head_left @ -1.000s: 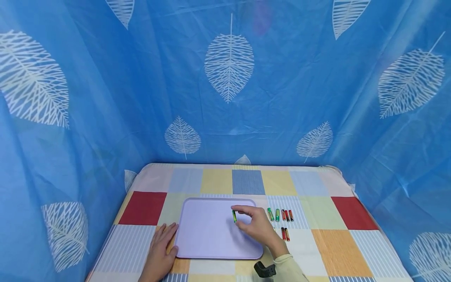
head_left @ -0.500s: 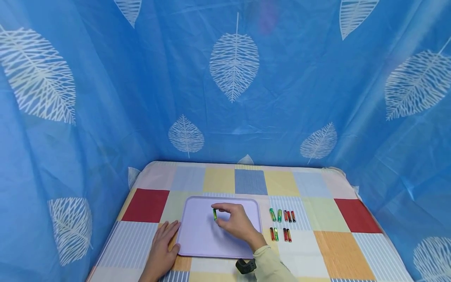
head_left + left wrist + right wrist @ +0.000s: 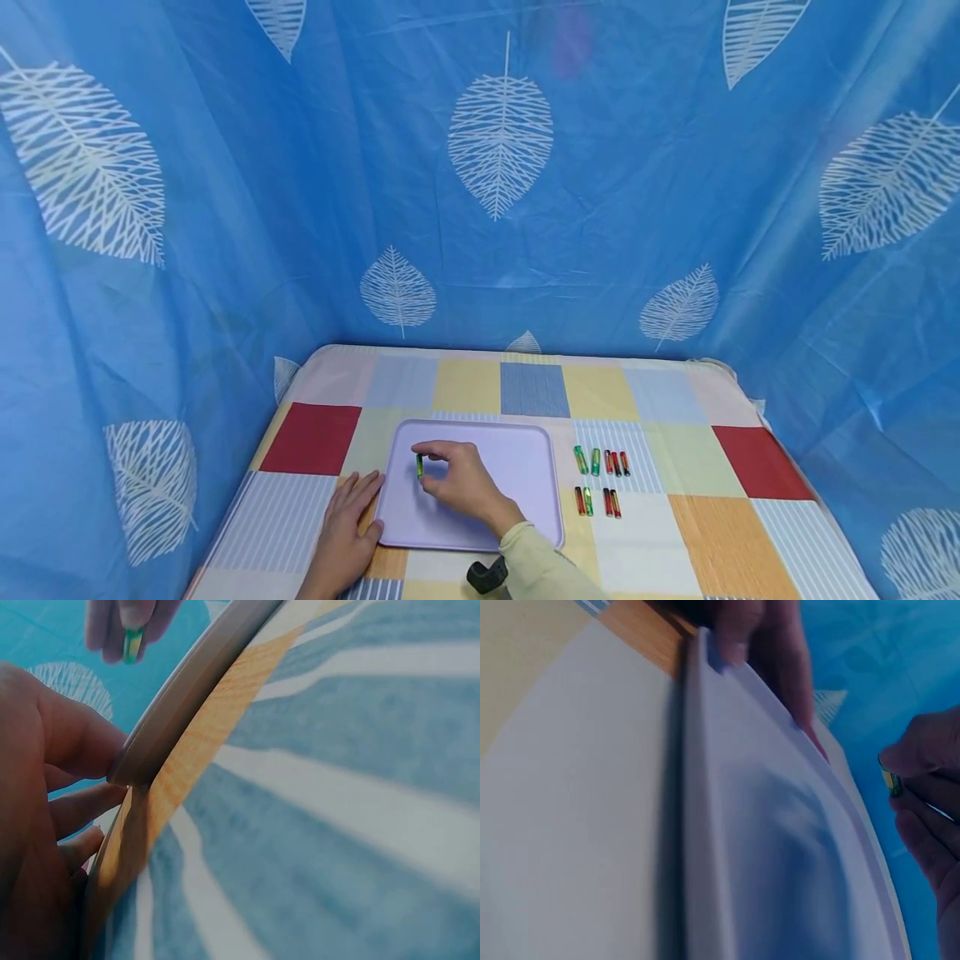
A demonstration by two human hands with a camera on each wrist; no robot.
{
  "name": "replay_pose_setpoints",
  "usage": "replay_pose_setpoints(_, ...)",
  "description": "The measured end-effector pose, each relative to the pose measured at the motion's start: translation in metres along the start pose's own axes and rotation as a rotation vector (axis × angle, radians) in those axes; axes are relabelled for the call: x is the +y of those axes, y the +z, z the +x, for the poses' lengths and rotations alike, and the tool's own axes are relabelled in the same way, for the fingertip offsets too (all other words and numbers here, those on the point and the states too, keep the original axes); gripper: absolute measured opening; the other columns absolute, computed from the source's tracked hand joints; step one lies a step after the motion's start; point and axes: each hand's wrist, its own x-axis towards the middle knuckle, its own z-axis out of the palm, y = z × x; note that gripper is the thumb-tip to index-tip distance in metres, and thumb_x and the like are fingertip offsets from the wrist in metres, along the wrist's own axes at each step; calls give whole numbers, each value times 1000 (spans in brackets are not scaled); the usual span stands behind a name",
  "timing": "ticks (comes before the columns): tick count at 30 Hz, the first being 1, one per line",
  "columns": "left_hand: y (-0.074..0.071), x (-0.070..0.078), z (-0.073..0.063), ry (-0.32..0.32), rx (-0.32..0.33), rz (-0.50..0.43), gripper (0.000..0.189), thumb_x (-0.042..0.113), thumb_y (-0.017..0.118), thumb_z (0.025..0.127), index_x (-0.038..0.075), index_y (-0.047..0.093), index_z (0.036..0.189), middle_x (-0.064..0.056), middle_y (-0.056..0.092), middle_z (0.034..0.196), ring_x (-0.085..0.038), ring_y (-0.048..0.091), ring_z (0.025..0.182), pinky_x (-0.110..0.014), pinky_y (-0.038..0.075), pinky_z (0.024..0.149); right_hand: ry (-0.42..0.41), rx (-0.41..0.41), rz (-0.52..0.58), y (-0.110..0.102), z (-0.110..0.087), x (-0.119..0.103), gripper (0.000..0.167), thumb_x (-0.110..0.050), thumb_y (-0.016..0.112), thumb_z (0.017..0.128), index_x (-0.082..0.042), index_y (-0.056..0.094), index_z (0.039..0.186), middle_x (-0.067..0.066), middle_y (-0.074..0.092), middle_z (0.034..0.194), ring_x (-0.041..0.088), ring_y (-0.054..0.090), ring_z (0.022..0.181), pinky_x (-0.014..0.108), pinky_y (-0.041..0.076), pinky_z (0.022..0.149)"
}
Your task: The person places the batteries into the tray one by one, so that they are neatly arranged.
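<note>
A green battery [image 3: 419, 466] is pinched lengthwise between the thumb and forefinger of my right hand [image 3: 461, 481], above the left part of a pale purple tray [image 3: 517, 467]. The right wrist view shows the same battery [image 3: 890, 781] held at the fingertips, raised over the tray's surface. My left hand [image 3: 347, 527] lies at the tray's left edge with its fingers extended and touching the rim. In the left wrist view, the left thumb and fingers [image 3: 82, 735] meet the tray's corner [image 3: 161, 727].
Right of the tray, several green and red batteries [image 3: 596, 462] lie in a back row. A front row holds more red batteries [image 3: 611, 502] and a green one [image 3: 588, 502]. A patchwork cloth [image 3: 720, 533] covers the table, with blue leaf-print curtains [image 3: 495, 275] around it.
My right hand has carried the green battery leftward across the tray, from its right side to its left. The left hand stays at the tray's edge.
</note>
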Motion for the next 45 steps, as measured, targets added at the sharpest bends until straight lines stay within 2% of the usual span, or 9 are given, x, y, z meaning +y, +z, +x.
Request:
replay_pose_setpoints(7, 3, -4, 0, 79, 53, -27, 65, -4, 72, 86, 1, 64, 150, -23, 58, 160, -53, 31, 159, -79, 17, 129, 37, -27, 6, 24, 9, -1, 42, -2, 83, 89, -7, 79, 131, 3, 82, 127, 15, 77, 117, 26, 63, 103)
replay_pose_setpoints(14, 4, -6, -1, 93, 63, -17, 65, -4, 72, 85, 0, 65, 149, -23, 59, 159, -54, 33, 159, -77, 18, 129, 20, -37, -20, 40, 14, -1, 42, -2, 84, 88, -5, 79, 129, 5, 82, 124, 11, 75, 119, 27, 62, 105)
replay_pose_setpoints(22, 4, -7, -1, 128, 75, -26, 67, -4, 73, 83, -1, 65, 149, -23, 60, 158, -55, 34, 157, -77, 19, 127, -15, -49, -172, 52, 17, -4, 41, -6, 87, 87, -7, 80, 127, 1, 83, 122, 8, 74, 117, 25, 61, 105)
replay_pose_setpoints(28, 2, -7, -2, 97, 57, -24, 68, -4, 74, 83, 0, 63, 151, -21, 59, 160, -53, 32, 158, -77, 18, 128, -27, -45, -253, 57, 17, -7, 41, -11, 89, 88, -10, 80, 128, 0, 83, 122, 7, 75, 116, 24, 61, 104)
replay_pose_setpoints(36, 4, -8, -2, 103, 61, -26, 68, -5, 74, 81, 0, 65, 148, -23, 60, 157, -54, 34, 157, -76, 20, 127, -13, -35, -167, 44, 11, -1, 43, -13, 88, 88, -10, 80, 130, -1, 82, 125, 8, 74, 118, 26, 62, 104)
replay_pose_setpoints(45, 1, -5, 1, 20, 6, -16, 69, -3, 74, 86, 3, 62, 154, -21, 55, 164, -51, 28, 161, -73, 13, 133, 118, -148, 144, -4, 2, 9, 52, -20, 91, 90, -7, 76, 139, 3, 78, 138, 13, 73, 126, 25, 58, 110)
